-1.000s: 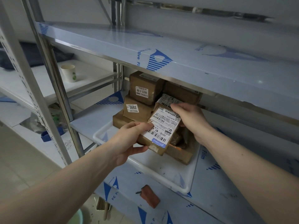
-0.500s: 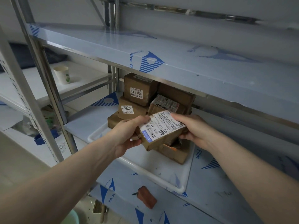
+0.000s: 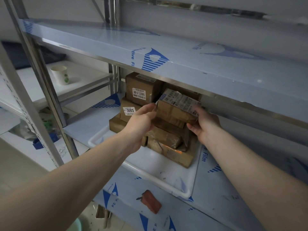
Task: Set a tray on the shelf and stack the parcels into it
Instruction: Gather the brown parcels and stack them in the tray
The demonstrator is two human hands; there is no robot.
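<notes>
A moment ago both hands held the parcel (image 3: pixel 177 107) low, over the front of the tray (image 3: pixel 166 170), with its white label tipped toward the camera. Now the parcel is up on top of the right pile, label facing up, close under the upper shelf (image 3: pixel 183 64). The left hand (image 3: pixel 140 120) has its fingers curled on the parcel's left end. The right hand (image 3: pixel 204 124) holds the right end, with the thumb under the front edge and the fingers on the label.

The tray sits on the middle shelf (image 3: pixel 216 189). Its front corner sticks out past the shelf edge. The parcels fill the back of the tray, and the front half of the tray is bare. The left pile has three boxes: the top box (image 3: pixel 141 89), the 3003 box (image 3: pixel 129 112) under it, and a flat one at the bottom. There is only a thin gap between the held parcel and the shelf above it.

The shelves are metal with blue film on them. A paper cup (image 3: pixel 60 75) stands on a white table to the left. A small brown block (image 3: pixel 150 201) lies on the shelf below the tray
</notes>
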